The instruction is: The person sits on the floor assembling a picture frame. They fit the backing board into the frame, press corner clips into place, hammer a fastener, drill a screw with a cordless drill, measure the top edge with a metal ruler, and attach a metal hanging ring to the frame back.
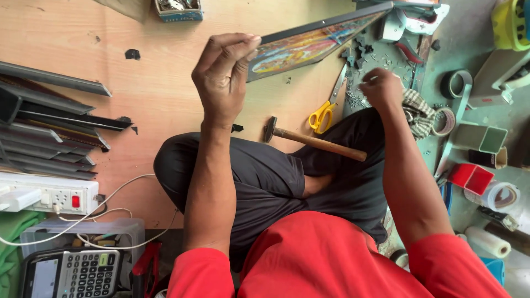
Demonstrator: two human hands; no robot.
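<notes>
wooden board floor (160, 99), bare patches between tools. dark-framed colourful picture (309, 43) tilted up; left hand (223, 77) pinches its lower corner, fingertips closed on the frame edge. right hand (381, 88) curled shut over metal scraps beside a checked cloth (417, 110); contents can't be told. wooden-handled hammer (314, 140) lies between the hands, yellow-handled scissors (323, 113) just above it. small red open box (472, 177) at right.

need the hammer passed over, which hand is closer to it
Right. The right hand is just above the hammer, by its handle; the left hand is raised, gripping the picture frame.
</notes>
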